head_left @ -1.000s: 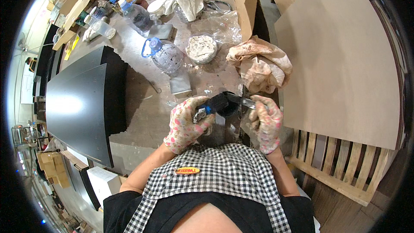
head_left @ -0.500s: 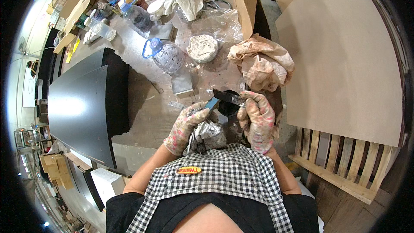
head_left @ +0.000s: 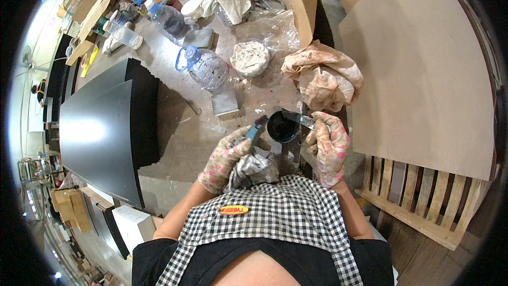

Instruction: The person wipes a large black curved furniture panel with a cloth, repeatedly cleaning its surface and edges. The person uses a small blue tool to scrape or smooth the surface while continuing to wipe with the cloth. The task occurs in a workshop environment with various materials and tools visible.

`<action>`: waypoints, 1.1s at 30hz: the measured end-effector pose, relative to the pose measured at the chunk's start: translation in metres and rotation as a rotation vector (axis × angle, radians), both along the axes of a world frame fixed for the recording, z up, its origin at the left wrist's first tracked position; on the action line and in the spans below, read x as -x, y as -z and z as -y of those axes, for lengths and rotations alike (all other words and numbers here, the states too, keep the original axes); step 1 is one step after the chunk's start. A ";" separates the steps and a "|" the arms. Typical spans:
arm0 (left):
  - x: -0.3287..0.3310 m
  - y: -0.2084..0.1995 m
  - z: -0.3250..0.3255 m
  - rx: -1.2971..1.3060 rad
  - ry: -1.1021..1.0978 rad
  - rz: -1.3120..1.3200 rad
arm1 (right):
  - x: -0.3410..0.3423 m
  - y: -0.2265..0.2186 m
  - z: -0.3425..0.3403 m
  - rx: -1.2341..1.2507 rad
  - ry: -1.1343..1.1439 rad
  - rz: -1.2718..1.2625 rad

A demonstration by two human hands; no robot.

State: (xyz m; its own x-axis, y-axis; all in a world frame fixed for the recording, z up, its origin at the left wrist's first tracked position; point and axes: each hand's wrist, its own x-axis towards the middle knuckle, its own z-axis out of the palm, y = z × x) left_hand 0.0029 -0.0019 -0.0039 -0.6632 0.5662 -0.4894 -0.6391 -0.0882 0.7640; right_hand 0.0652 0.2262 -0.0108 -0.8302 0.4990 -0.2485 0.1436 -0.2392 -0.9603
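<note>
Pink-spotted gloves [head_left: 216, 171] cover both hands. Left hand [head_left: 226, 158] grips a blue-handled tool [head_left: 254, 131] and a grey-stained rag [head_left: 255, 168], which hides some fingers. Right hand [head_left: 330, 147] pinches a flat scraper [head_left: 303, 119], handle concealed, its blade over a black cup [head_left: 283, 127] between the hands; contact with the rim cannot be determined. Cup contents: dark, indistinct. Beyond, a cardboard piece [head_left: 299, 5] is cut off above.

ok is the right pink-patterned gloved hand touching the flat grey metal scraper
Touching; the head view shows the right hand gripping one end of the scraper.
</note>
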 end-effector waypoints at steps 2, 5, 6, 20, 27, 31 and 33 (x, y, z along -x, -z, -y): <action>0.005 0.000 0.013 0.041 -0.041 -0.090 | 0.001 0.008 -0.006 -0.221 -0.127 0.110; 0.016 0.000 0.031 0.128 -0.047 -0.179 | 0.002 0.019 -0.011 -0.550 -0.267 0.004; 0.017 -0.001 0.036 0.123 -0.051 -0.188 | 0.003 0.021 -0.011 -0.636 -0.256 -0.062; 0.002 0.024 0.034 -0.244 -0.126 0.160 | 0.084 0.027 -0.087 -1.434 -0.205 -0.148; 0.032 -0.014 0.019 -0.184 0.013 -0.113 | 0.090 0.015 -0.106 -0.756 -0.104 -0.189; 0.049 -0.030 -0.007 -0.050 0.013 -0.260 | 0.073 -0.021 -0.092 -0.380 -0.146 -0.434; 0.052 -0.034 -0.024 -0.064 0.009 -0.255 | 0.065 -0.035 -0.075 -0.314 -0.172 -0.466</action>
State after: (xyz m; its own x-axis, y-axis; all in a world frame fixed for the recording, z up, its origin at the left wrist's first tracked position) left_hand -0.0493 0.0218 0.0306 -0.7556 0.5968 -0.2700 -0.4274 -0.1368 0.8937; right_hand 0.0007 0.3008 0.0239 -0.8919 0.3381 0.3002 -0.2993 0.0563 -0.9525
